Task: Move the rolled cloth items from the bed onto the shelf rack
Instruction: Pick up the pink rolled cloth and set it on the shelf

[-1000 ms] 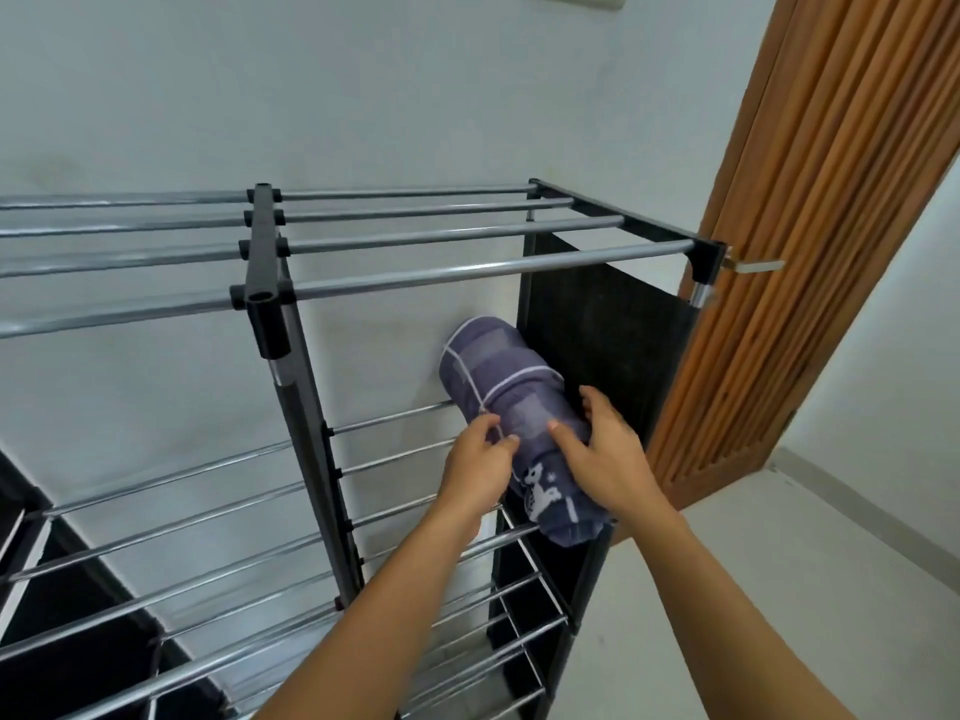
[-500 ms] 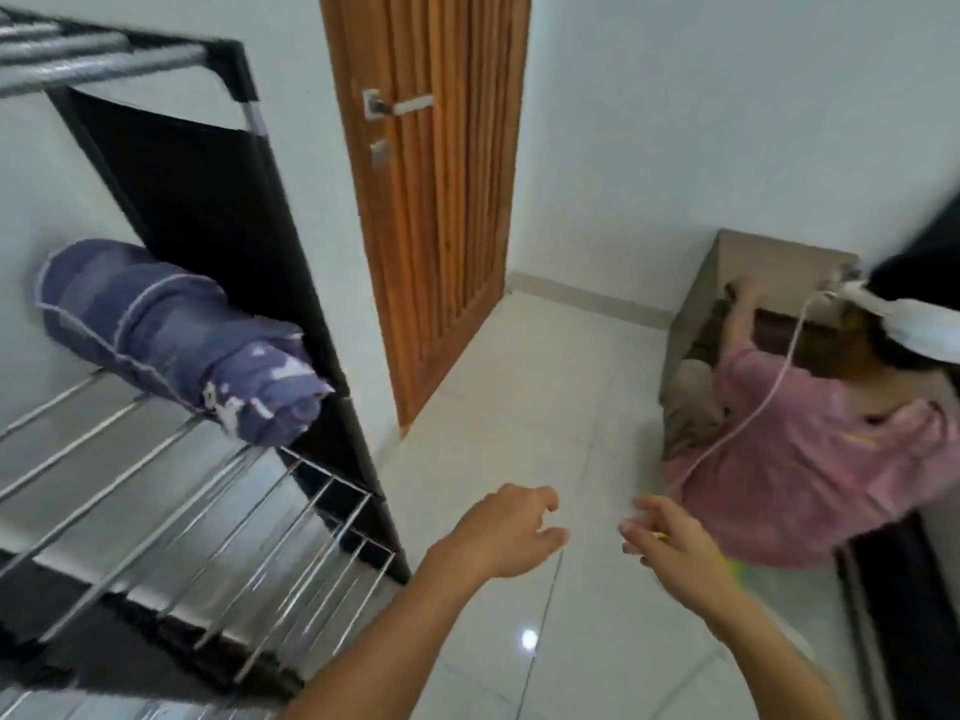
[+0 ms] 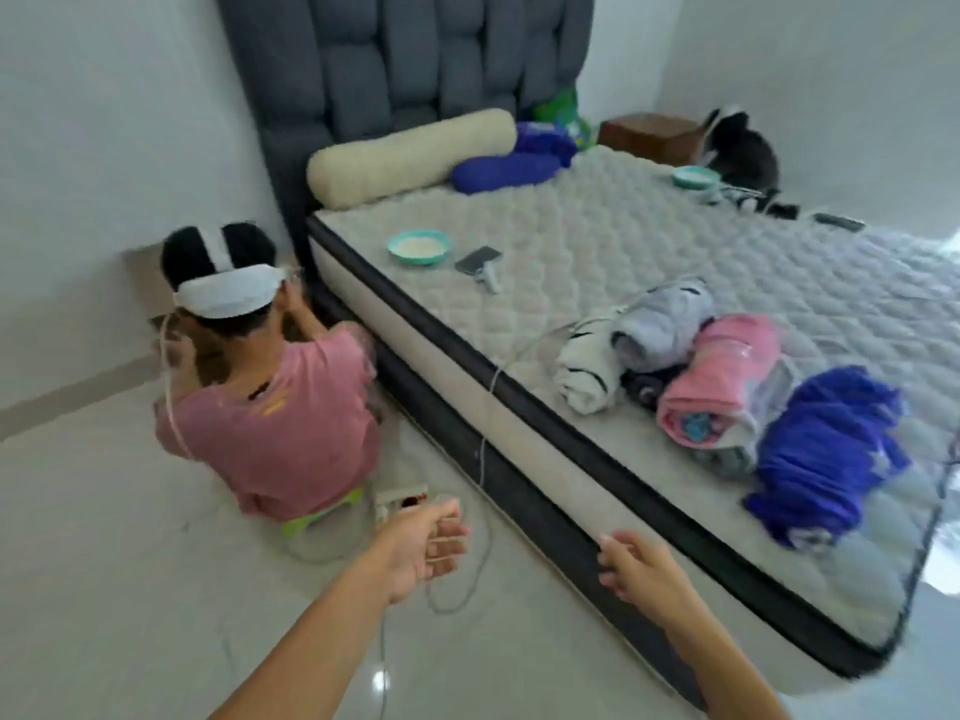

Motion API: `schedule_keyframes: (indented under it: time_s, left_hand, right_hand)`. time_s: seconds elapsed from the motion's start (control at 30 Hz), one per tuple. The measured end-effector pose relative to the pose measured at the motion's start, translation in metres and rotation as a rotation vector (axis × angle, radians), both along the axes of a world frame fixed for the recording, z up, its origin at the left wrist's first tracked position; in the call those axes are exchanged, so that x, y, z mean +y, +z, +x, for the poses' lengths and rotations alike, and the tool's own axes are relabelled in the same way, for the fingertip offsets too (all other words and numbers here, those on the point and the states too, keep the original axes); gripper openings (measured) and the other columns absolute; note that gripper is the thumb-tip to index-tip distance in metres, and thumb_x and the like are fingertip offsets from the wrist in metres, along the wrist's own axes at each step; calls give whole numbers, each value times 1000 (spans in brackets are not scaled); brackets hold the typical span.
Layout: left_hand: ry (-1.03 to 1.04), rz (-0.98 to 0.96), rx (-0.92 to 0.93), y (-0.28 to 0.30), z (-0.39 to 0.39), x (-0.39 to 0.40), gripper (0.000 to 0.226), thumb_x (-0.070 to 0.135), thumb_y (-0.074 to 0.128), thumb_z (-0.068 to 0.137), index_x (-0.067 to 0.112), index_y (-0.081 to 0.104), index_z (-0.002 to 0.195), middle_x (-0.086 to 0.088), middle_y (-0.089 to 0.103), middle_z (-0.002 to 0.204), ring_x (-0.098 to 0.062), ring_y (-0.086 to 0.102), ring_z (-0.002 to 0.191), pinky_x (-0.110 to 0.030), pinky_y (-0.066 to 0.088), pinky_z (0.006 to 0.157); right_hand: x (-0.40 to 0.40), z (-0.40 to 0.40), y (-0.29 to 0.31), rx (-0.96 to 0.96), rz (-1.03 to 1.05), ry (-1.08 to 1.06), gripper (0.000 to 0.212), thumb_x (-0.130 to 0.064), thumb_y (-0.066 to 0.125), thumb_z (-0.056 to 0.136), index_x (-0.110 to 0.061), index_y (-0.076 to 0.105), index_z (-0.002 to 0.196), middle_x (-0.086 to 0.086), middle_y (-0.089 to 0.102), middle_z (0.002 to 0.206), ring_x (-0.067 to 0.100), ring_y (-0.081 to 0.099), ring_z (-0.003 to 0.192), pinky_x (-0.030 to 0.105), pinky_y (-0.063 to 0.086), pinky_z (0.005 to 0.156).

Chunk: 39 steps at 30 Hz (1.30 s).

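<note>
1. The bed [image 3: 597, 262] fills the right half of the view: a quilted pale mattress on a dark base, with a tufted grey headboard [image 3: 405, 59] against the wall.
2. A person in a pink shirt [image 3: 270, 433] sits on the floor just beside the bed's near-left edge, facing away, on a low green stool [image 3: 322, 517].
3. A cream bolster [image 3: 410, 155] lies by the headboard, with a blue pillow [image 3: 501, 171] touching its right end.
4. The rolled cloth items lie clustered near the mattress's near edge: a loosely bunched blue cloth [image 3: 826, 454] nearest the corner, a pink roll [image 3: 717, 376] beside it, a grey roll [image 3: 660, 324] and a white striped roll [image 3: 584, 371] to the left. They touch one another.
5. Both hands are empty, held above the floor short of the bed's side. The left hand [image 3: 426, 548] is half open with fingers loosely curled; the right hand [image 3: 639, 569] is likewise relaxed and part open.
6. A white cable [image 3: 488, 407] trails off the mattress edge to a power strip [image 3: 402, 498] on the floor, between the hands and the cloth.
7. A teal bowl [image 3: 418, 246] and a phone [image 3: 478, 260] rest mid-mattress.
</note>
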<state>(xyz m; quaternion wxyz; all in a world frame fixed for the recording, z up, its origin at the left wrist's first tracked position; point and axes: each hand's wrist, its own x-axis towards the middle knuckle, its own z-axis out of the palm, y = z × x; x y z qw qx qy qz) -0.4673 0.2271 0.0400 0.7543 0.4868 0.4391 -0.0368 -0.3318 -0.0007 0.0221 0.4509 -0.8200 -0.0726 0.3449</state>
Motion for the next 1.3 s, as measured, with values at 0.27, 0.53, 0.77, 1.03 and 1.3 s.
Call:
schedule_keyframes:
  time_s: [0.27, 0.53, 0.77, 1.03, 1.3]
  left_hand:
    - [-329, 39, -53, 22, 199, -76, 12, 24, 54, 96, 14, 59, 93, -4, 65, 79, -17, 63, 66, -27, 49, 61]
    - [-303, -181, 51, -6, 341, -83, 22, 31, 56, 94, 9, 52, 92, -9, 56, 82, -22, 57, 72, -37, 48, 61]
    - [-244, -205, 209, -26, 408, -83, 53, 39, 59, 91, 8, 45, 132, -17, 51, 127, -31, 49, 121, -53, 44, 87]
    - [-102, -268, 338, -52, 445, -91, 72, 58, 65, 78, 15, 42, 131, -14, 50, 117, -32, 51, 111, -50, 53, 62]
    - [-40, -280, 324, -48, 482, -131, 59, 66, 58, 79, 16, 66, 109, -12, 64, 107, -31, 64, 92, -42, 58, 63]
  right_hand:
    - [-88, 114, 8, 11, 64, -406, 22, -35, 53, 94, -17, 59, 103, 5, 67, 99, 20, 66, 86, 29, 50, 71]
    - [-89, 200, 2, 17, 86, -607, 13, -25, 58, 93, -13, 61, 97, 14, 67, 98, 22, 64, 78, 29, 47, 65]
    - [-82, 297, 9, -59, 63, -618, 24, -23, 57, 94, -8, 58, 112, 9, 66, 95, 22, 64, 85, 41, 53, 81]
    - [-73, 453, -8, -56, 37, -478, 59, -34, 63, 88, -10, 42, 138, 11, 52, 134, 28, 54, 117, 42, 47, 98]
    - [-48, 582, -15, -138, -59, -275, 76, -50, 63, 82, -20, 31, 144, 11, 33, 150, 32, 44, 130, 46, 43, 101]
